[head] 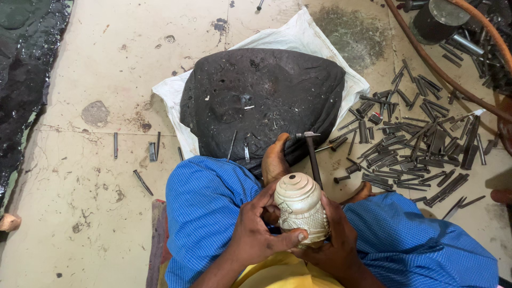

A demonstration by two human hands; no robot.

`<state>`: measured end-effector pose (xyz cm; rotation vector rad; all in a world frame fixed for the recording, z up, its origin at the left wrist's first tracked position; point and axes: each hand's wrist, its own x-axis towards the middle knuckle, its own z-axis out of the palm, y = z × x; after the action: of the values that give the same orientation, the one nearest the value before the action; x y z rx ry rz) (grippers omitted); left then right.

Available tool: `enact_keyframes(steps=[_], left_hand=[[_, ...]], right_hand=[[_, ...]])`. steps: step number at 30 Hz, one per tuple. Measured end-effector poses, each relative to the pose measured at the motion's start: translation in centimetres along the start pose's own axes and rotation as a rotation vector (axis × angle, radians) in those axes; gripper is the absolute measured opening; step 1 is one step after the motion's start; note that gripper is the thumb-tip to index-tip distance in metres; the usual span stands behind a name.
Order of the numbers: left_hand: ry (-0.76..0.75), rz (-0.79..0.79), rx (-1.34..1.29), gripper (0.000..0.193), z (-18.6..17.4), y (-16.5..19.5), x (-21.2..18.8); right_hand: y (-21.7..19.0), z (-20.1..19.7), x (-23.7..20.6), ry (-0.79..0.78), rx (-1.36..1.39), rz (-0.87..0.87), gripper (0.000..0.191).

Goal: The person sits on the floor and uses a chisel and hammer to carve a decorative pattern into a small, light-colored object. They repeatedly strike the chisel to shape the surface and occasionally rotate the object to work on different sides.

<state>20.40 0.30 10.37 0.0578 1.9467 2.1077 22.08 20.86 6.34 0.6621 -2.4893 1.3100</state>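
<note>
Both my hands hold a pale carved conch shell point(300, 205) upright over my lap, its spiral top with a small dark hole facing up. My left hand point(255, 230) wraps its left side, thumb laid across the lower front. My right hand point(332, 242) cups it from the right and below. A small hammer point(311, 154) lies just beyond the shell, its handle pointing toward me, beside my bare foot point(274, 160). My knees are covered by blue checked cloth point(205, 213).
A large dark rounded cushion point(261, 98) lies on a white sack point(298, 34) ahead. Several metal chisels and punches point(416, 144) lie scattered at right, a few more point(136, 152) at left. A brown hose point(442, 74) curves at the upper right.
</note>
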Motion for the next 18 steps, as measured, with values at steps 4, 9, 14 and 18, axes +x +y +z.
enact_keyframes(steps=[4, 9, 14, 18], left_hand=[[-0.008, 0.036, -0.076, 0.096, 0.01, 0.13, 0.03], [0.027, 0.059, 0.046, 0.093, -0.04, 0.44, 0.25], [0.026, -0.013, 0.064, 0.094, -0.02, 0.24, 0.36], [0.018, -0.035, 0.070, 0.096, -0.05, -0.04, 0.44]], right_hand=[[0.08, -0.10, 0.07, 0.005, -0.010, 0.022, 0.115], [-0.04, 0.05, 0.25, 0.030, 0.006, 0.031, 0.116], [0.00, 0.06, 0.34, 0.046, 0.006, 0.016, 0.119], [0.05, 0.01, 0.34, 0.031, 0.018, 0.014, 0.119]])
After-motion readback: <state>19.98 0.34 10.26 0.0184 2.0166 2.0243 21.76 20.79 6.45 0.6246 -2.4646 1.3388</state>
